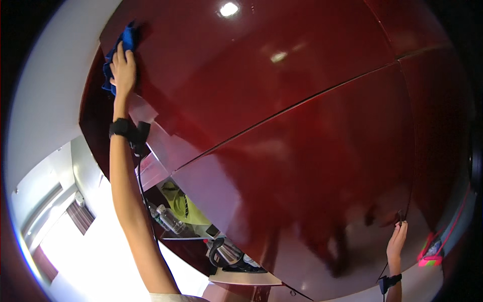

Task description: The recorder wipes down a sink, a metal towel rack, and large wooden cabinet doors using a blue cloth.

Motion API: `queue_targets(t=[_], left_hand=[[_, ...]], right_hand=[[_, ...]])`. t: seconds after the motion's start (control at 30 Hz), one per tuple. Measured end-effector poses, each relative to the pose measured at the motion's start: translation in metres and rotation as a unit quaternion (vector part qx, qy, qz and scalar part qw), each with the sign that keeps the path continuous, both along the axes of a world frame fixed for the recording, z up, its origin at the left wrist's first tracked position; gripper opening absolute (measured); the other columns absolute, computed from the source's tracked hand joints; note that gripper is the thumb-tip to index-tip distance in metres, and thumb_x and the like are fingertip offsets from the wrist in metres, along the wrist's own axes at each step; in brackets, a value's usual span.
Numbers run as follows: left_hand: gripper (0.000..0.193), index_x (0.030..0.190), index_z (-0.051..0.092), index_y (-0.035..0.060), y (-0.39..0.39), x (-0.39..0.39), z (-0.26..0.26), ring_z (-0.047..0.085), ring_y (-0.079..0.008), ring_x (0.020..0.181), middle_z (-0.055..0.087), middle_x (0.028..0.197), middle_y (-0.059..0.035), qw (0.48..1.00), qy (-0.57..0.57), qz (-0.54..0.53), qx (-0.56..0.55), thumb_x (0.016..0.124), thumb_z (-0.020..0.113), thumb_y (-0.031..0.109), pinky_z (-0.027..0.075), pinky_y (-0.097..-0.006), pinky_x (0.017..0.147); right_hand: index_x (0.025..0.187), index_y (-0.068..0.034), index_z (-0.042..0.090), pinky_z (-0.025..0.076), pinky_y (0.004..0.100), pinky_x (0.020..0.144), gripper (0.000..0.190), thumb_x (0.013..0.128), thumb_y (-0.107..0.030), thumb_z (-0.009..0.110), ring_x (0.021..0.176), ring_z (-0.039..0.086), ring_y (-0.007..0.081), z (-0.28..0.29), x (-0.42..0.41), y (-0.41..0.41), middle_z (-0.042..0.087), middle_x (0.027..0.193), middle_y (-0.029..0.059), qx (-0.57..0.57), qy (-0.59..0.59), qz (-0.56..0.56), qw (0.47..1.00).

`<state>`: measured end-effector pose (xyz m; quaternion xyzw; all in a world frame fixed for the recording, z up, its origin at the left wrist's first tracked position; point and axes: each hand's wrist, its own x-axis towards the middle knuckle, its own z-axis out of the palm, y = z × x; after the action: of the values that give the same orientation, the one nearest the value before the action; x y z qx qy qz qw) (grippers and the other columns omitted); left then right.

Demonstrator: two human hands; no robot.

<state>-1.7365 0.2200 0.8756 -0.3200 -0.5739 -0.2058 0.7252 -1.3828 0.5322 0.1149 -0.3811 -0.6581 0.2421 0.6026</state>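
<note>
My left hand (123, 71) presses a blue cloth (128, 37) against a glossy dark red cabinet panel (234, 68), near its upper left edge. The cloth is bunched under and beside the fingers. Low on the right, my right hand (397, 241) has its fingertips closed on a small dark handle (400, 216) at the edge of the lower red door (320, 162). A long dark seam divides the upper panel from this door. Black straps with small devices ride on both wrists. The glossy surfaces mirror lights and dark shapes.
Open shelves beside the door hold a clear plastic bottle (171, 221), a yellow-green bag (185, 204) and a metal electric kettle (226, 251). A pink and green item (430, 256) lies at lower right. A bright window (69, 241) and white wall (49, 83) are at left.
</note>
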Motion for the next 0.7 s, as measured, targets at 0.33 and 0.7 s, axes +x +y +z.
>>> queue_targets(t=[0.33,0.7], left_hand=[[0.066,0.141,0.030,0.0173,-0.026,-0.022,0.093,0.015,-0.0480,0.133,0.022,0.149,-0.0121,0.986,-0.132,0.040,0.095,0.087,0.023,0.053,0.007,-0.0690,0.100],[0.029,0.114,0.052,0.0119,-0.004,0.023,-0.013,0.027,-0.0394,0.130,0.040,0.134,-0.0161,0.947,0.048,0.278,-0.156,0.091,0.040,0.023,0.028,-0.0713,0.088]], right_hand=[[0.104,0.008,0.041,0.039,0.0407,0.080,0.026,0.098,-0.016,0.030,0.086,0.048,0.0355,0.028,-0.005,-0.011,0.044,0.095,0.0220,-0.004,-0.028,0.030,0.999],[0.101,0.003,0.042,0.038,0.0419,0.080,0.023,0.098,-0.017,0.032,0.087,0.048,0.0367,0.015,-0.004,0.000,0.046,0.092,0.0201,-0.005,-0.009,0.047,0.999]])
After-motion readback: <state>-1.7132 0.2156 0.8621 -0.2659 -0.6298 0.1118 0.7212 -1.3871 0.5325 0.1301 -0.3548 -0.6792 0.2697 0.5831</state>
